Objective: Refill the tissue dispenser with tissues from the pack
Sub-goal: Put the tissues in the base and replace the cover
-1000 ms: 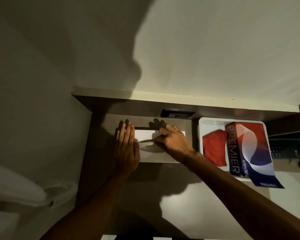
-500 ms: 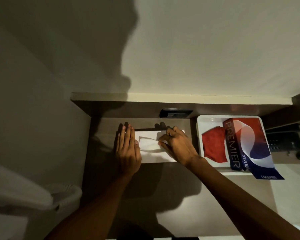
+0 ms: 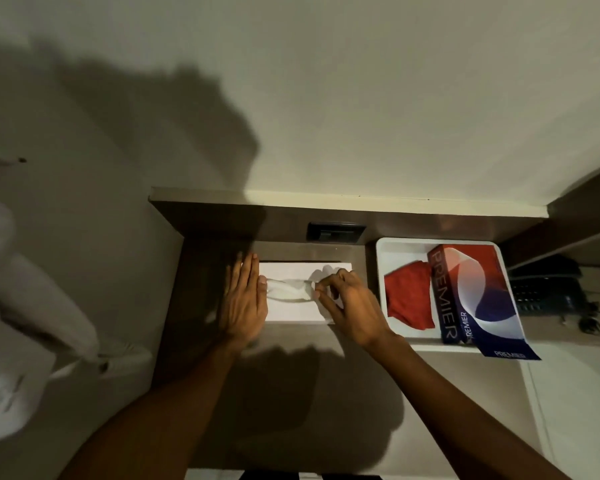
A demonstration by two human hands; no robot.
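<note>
A white tissue dispenser box [image 3: 298,311] lies flat on the dark counter, its slot facing up. A crumpled tissue [image 3: 288,289] shows in the slot. My left hand [image 3: 243,299] lies flat with fingers together on the box's left end, thumb at the slot. My right hand [image 3: 347,306] is at the slot's right end, thumb and forefinger pinched at the tissue's edge, other fingers curled. The red, white and blue PREMIER tissue pack [image 3: 475,292] lies in a white tray to the right.
The white tray [image 3: 395,247] also holds a folded red cloth [image 3: 409,296]. A dark socket plate [image 3: 336,232] sits on the back panel behind the box. A telephone [image 3: 548,292] stands at far right. White bedding [image 3: 32,306] is at left.
My right hand has drawn back toward the slot's right end, fingers now pinching the tissue edge. More tissue shows in the slot. The left hand stays flat on the box.
</note>
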